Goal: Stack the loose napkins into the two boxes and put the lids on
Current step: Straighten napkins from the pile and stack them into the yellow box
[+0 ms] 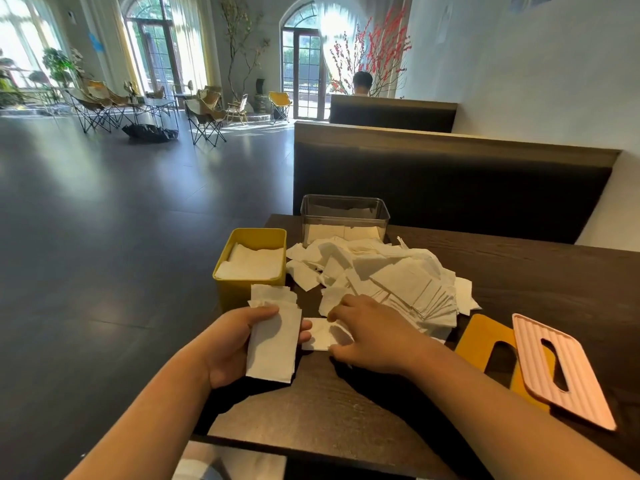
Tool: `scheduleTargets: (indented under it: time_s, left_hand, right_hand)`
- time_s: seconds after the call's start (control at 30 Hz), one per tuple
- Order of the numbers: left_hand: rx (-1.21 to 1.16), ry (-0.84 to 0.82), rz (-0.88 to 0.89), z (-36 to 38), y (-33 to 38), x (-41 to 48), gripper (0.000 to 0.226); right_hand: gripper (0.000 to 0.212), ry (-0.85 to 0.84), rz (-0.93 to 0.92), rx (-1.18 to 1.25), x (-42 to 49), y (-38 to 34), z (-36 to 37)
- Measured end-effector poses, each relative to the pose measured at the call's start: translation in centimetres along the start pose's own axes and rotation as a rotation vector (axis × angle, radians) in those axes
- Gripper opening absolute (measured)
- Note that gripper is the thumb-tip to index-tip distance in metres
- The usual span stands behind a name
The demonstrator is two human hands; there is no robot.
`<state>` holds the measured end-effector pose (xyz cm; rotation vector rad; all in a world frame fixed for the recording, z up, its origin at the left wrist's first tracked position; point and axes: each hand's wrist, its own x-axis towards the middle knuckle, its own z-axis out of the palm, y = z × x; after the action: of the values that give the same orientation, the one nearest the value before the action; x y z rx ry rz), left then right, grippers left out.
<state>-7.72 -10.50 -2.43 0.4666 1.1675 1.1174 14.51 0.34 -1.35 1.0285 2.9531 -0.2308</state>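
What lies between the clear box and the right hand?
In the head view, the pile of loose napkins lies between the clear box and the right hand.

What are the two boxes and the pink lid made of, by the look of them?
The far box looks like clear hard plastic: napkins show through its walls. The yellow box is opaque and glossy, plastic or painted metal; I cannot tell. The pink lid looks like matte ribbed plastic.
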Motion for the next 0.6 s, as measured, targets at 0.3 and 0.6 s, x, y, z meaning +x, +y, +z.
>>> scheduleTargets:
  time_s: [0.3, 0.6]
  left_hand:
    - [-0.066, -0.016, 0.013, -1.4, -0.6, -0.3, 0.037]
    - [-0.078, -0.015, 0.036, -1.7, -0.9, -0.7, 0.036]
  right_hand:
    - [0.052, -0.205, -0.033, -0.049, 5.2, -1.8, -1.9]
    - [0.051, -0.443, -0.021, -0.157, 6.6, -3.9, -2.6]
